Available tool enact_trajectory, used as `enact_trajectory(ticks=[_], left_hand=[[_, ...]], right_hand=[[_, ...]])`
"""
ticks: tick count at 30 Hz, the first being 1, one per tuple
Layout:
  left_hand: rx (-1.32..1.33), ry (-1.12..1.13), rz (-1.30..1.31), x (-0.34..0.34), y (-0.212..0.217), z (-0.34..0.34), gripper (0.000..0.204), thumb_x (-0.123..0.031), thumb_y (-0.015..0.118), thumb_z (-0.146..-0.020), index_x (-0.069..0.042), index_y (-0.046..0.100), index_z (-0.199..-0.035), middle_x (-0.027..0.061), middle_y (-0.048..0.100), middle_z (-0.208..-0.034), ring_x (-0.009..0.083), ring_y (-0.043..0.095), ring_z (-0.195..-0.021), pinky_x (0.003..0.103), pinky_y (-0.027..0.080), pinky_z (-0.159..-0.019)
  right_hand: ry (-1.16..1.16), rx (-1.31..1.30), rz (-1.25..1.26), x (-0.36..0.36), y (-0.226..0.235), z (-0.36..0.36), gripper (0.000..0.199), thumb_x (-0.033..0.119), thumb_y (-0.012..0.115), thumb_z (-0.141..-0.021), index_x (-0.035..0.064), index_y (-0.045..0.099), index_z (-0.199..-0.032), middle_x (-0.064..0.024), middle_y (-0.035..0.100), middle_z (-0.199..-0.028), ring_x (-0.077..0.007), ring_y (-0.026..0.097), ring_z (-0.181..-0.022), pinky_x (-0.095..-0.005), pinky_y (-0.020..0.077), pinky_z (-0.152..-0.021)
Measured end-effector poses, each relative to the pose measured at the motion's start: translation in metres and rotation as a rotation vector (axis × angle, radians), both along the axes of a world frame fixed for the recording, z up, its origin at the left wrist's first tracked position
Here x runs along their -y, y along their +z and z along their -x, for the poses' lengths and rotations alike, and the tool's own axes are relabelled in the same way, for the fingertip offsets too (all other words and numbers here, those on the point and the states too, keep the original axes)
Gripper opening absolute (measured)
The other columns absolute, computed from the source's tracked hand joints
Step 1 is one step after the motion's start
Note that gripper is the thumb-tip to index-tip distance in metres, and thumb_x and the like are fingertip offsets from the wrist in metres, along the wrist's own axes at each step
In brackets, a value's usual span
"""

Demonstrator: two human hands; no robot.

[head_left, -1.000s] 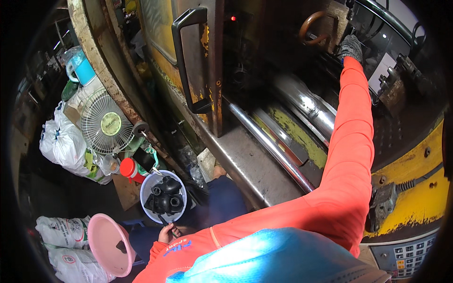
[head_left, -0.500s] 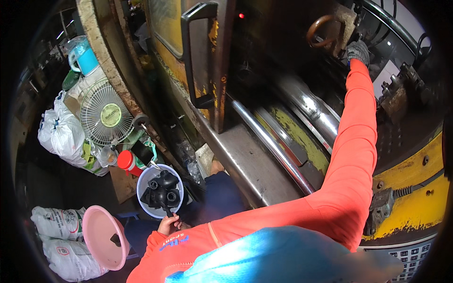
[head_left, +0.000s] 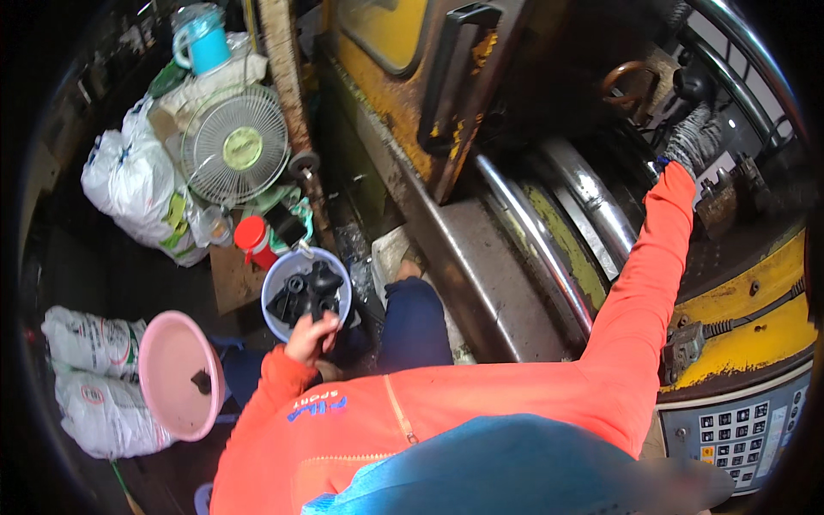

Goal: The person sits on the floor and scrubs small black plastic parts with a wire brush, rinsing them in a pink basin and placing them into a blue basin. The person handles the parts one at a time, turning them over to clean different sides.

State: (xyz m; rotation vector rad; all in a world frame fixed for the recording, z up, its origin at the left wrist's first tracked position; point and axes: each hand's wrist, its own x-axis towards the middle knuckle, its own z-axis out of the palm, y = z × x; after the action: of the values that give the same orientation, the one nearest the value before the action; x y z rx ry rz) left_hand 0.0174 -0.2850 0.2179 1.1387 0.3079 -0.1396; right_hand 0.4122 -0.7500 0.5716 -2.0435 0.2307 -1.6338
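Our left hand (head_left: pixel 312 337) curled by black parts (head_left: pixel 323 278), our gloved right hand (head_left: pixel 695 137) at a far-right black bulb (head_left: pixel 693 84), grips unclear

Parts (head_left: pixel 302 288) in basin (head_left: pixel 345 293), tub (head_left: pixel 174 356) left, fan (head_left: pixel 243 148) behind, machine (head_left: pixel 485 266) right

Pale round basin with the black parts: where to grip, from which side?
Probably the left rim of the pale basin, pinched from the left: the open round lip shows bare there, black parts fill the middle, and the left hand overlaps the near rim.
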Motion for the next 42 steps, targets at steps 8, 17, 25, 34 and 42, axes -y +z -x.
enact_trajectory(ticks=[8,17,25,34,42], left_hand=[[0.37,0.053,0.114,0.008,0.127,-0.026,0.042,-0.03,0.048,-0.096,-0.002,0.05,-0.127,0.0035,0.062,-0.084,0.0037,0.036,-0.046,0.019,0.027,-0.042],[0.148,0.794,0.209,-0.053,0.066,0.08,0.019,-0.013,0.073,-0.08,-0.009,0.054,-0.079,-0.0032,0.05,-0.064,0.0034,0.037,-0.043,0.021,0.025,-0.039],[-0.75,1.401,-0.718,-0.21,-0.116,0.319,0.039,-0.034,0.071,-0.077,0.001,0.07,-0.094,0.0156,0.07,-0.086,0.0232,0.068,-0.076,0.036,0.052,-0.072],[-1.383,0.988,-0.868,-0.313,-0.253,0.377,0.042,-0.039,0.055,-0.081,-0.006,0.068,-0.103,0.0188,0.066,-0.106,0.0345,0.061,-0.104,0.041,0.048,-0.088],[-0.657,1.595,-0.652,-0.259,-0.188,0.274,0.049,-0.038,0.067,-0.073,0.003,0.065,-0.1,0.0233,0.067,-0.092,0.0369,0.065,-0.09,0.041,0.049,-0.083]], right_hand=[[0.926,0.288,1.344,-0.214,-0.056,0.196,0.03,0.005,0.063,-0.08,0.0072,0.065,-0.109,-0.0102,0.064,-0.11,-0.0282,0.062,-0.105,-0.0389,0.0504,-0.091],[1.142,0.19,1.317,-0.333,-0.151,0.249,0.036,0.02,0.061,-0.082,0.0087,0.059,-0.117,-0.0085,0.06,-0.116,-0.0266,0.057,-0.108,-0.0394,0.0459,-0.094],[0.762,-0.357,0.041,-0.315,-0.156,0.105,0.043,0.026,0.075,-0.076,-0.0007,0.059,-0.106,-0.0163,0.065,-0.095,-0.031,0.062,-0.091,-0.0377,0.0493,-0.084],[0.887,-0.525,-0.133,-0.347,-0.179,0.113,0.024,0.012,0.065,-0.082,0.0005,0.061,-0.102,-0.0115,0.064,-0.09,-0.0228,0.061,-0.078,-0.0346,0.0506,-0.072],[0.896,-0.458,-0.237,-0.335,-0.183,0.159,0.025,0.015,0.067,-0.084,0.0016,0.06,-0.104,-0.0124,0.063,-0.1,-0.0222,0.061,-0.088,-0.0353,0.0506,-0.076]])
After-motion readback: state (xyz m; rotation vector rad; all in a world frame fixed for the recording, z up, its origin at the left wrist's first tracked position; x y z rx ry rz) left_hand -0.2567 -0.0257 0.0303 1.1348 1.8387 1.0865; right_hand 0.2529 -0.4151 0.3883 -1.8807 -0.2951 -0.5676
